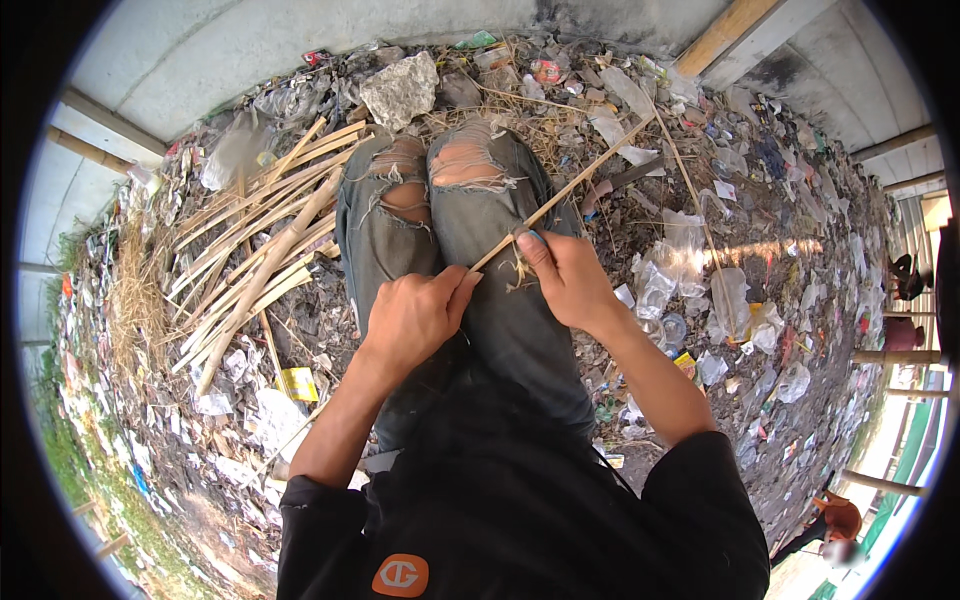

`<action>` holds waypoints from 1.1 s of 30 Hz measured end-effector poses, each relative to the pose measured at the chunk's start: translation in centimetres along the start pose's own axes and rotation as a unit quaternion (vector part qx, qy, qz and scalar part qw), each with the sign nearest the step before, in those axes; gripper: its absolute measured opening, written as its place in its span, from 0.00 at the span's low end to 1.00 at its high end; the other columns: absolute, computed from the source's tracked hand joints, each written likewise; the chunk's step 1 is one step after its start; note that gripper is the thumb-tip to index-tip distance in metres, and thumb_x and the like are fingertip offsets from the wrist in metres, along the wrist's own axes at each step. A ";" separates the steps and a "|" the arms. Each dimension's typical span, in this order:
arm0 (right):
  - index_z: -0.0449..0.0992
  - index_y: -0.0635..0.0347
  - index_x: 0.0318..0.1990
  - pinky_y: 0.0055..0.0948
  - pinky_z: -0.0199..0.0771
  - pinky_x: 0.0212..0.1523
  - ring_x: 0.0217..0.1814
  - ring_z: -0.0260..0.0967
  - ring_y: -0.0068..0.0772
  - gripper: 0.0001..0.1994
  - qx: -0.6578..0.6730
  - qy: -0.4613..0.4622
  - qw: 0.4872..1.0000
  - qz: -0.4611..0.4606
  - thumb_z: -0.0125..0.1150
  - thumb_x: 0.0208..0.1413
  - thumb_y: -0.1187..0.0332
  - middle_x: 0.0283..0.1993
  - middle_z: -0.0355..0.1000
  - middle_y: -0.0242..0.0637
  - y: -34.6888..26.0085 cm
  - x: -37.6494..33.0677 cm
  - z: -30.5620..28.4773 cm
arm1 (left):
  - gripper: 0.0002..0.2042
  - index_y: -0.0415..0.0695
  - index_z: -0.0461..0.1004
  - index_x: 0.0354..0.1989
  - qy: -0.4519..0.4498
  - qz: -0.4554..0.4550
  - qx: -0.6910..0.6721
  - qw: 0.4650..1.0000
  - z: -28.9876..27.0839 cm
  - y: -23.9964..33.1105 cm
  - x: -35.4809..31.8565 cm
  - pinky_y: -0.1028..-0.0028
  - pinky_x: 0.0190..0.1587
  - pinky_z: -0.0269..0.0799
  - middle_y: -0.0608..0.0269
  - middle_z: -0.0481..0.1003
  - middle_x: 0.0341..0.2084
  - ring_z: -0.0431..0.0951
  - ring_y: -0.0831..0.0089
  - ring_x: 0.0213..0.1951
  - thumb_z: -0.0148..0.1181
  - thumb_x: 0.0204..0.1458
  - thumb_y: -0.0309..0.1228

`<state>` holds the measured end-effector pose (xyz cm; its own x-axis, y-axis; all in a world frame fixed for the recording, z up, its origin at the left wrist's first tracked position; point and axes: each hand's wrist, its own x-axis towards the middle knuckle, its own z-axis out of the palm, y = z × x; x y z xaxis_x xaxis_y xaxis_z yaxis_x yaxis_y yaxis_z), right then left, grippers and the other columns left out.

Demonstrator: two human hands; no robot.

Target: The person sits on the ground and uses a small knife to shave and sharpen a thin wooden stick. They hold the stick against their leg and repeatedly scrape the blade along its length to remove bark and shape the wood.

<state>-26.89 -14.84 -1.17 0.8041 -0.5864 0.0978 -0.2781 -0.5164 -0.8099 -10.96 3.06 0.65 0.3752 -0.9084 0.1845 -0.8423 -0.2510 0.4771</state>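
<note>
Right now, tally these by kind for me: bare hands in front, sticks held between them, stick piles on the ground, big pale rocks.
Bare hands: 2, left hand and right hand
Held stick: 1
Stick pile: 1
Big pale rock: 1
Total: 5

The long, thin tan strip (585, 182) pointing to one o'clock looks like split wood or bamboo, matt and fairly smooth; the pale curled shavings (519, 270) beneath it are dry and fibrous. Between nine and ten o'clock, the heaped straw-coloured slats (262, 262) are woody and matt. The faded grey denim jeans (505, 215) are coarse cloth, frayed at the knees; the black shirt (540, 500) at six is soft, matt fabric. At eleven, the pale grey stone (400, 90) is rough. Crumpled clear plastic (655, 290) at three looks glossy.
</note>
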 end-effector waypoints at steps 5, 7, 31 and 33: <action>0.74 0.64 0.29 0.36 0.60 0.27 0.22 0.56 0.24 0.29 0.107 -0.251 0.953 0.132 0.54 0.75 0.46 0.17 0.59 0.30 1.2 1.5 -4.5 | 0.15 0.47 0.79 0.31 0.022 0.004 -0.010 1.000 0.3 -0.1 -0.3 0.50 0.24 0.76 0.49 0.76 0.15 0.80 0.44 0.22 0.62 0.67 0.43; 0.71 0.59 0.28 0.29 0.55 0.24 0.21 0.53 0.16 0.26 0.166 -0.188 0.956 0.149 0.56 0.75 0.49 0.19 0.56 0.23 0.1 1.1 -5.5 | 0.15 0.48 0.79 0.31 0.025 0.003 -0.012 1.000 0.3 -0.2 -0.4 0.50 0.24 0.76 0.50 0.76 0.15 0.80 0.45 0.22 0.62 0.67 0.43; 0.77 0.66 0.51 0.31 0.65 0.32 0.29 0.67 0.30 0.16 -0.106 0.437 0.893 0.019 0.61 0.73 0.59 0.35 0.74 0.37 7.2 -1.1 -13.0 | 0.10 0.49 0.83 0.40 0.058 0.010 -0.020 0.998 0.4 0.5 -1.1 0.56 0.25 0.76 0.57 0.80 0.19 0.82 0.53 0.23 0.66 0.63 0.43; 0.75 0.66 0.48 0.38 0.67 0.33 0.29 0.68 0.42 0.17 -0.121 0.312 0.942 0.029 0.57 0.75 0.57 0.35 0.74 0.43 6.3 -2.0 -10.1 | 0.11 0.49 0.83 0.41 0.052 0.001 -0.013 0.999 0.3 0.5 -1.3 0.56 0.25 0.76 0.58 0.80 0.20 0.82 0.54 0.23 0.66 0.63 0.43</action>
<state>-35.60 -23.21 -0.59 0.3383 -0.8322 0.4394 -0.4851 -0.5543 -0.6763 -12.01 4.01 0.45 0.4122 -0.8689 0.2740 -0.8339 -0.2386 0.4977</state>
